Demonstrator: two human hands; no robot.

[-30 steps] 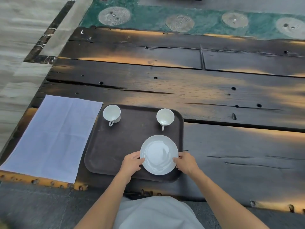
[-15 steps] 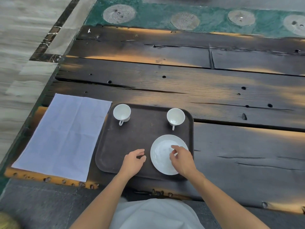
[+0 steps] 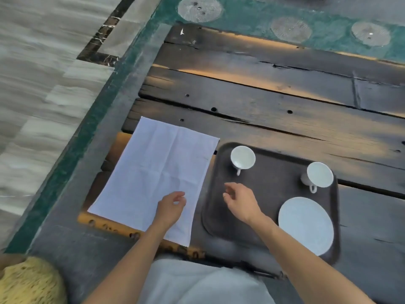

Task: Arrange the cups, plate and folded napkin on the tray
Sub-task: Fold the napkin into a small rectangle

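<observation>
Since both cups and the plate are already sitting on the tray (image 3: 274, 194), I am treating the napkin (image 3: 153, 172) as the step in hand. It is lying spread flat on the table (image 3: 285, 119) at the tray's nine o'clock, just beside the rim and not yet folded. The first cup (image 3: 242, 157) is standing at the tray's eleven o'clock and the second cup (image 3: 320, 174) at one o'clock. The plate (image 3: 305, 224) is lying at five o'clock, leaving the seven-to-nine side bare. The left hand (image 3: 171, 208) is hovering over the napkin's five o'clock part, fingers loosely curled, thumb apart, gripping nothing; whether it is touching the cloth I cannot tell. The right hand (image 3: 241, 200) is hanging over the tray's nine o'clock side, fingers likewise slack and parted, holding nothing. I am judging that each hand should be pinching one near corner, at five and seven o'clock of the cloth, and carrying both to the twelve o'clock edge along the creases already showing. The cloth is looking thin and limp, so I am expecting it to slide unless it is pressed down. Once folded, it should be going onto the bare side, clear of the first cup's handle.
</observation>
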